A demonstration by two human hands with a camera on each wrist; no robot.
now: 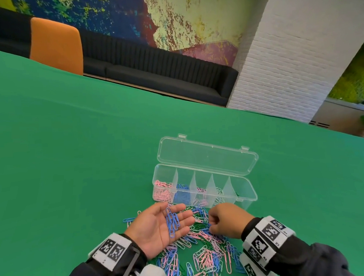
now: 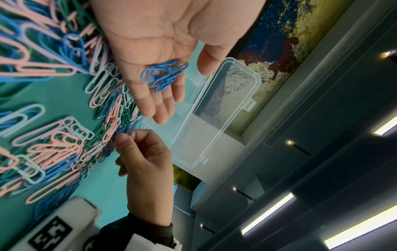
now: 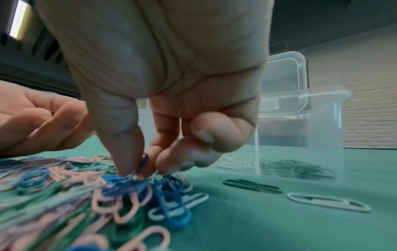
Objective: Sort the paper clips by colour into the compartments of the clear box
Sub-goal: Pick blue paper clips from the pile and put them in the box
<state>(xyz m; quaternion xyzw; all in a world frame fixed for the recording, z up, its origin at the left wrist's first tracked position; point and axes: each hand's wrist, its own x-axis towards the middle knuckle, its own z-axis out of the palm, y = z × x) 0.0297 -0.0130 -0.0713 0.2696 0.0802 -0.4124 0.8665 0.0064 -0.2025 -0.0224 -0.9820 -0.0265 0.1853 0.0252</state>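
Note:
A clear box with its lid laid back stands on the green table; its compartments hold pink, blue, more pink, white and dark green clips from left to right. In front of it lies a pile of mixed paper clips. My left hand lies palm up beside the pile with straight fingers, and several blue clips rest on them. My right hand reaches down into the pile, thumb and forefinger pinching a blue clip.
Loose clips lie apart from the pile: a blue one left of my left hand, a dark green one and a white one near the box. An orange chair and a dark sofa stand beyond the table's far edge.

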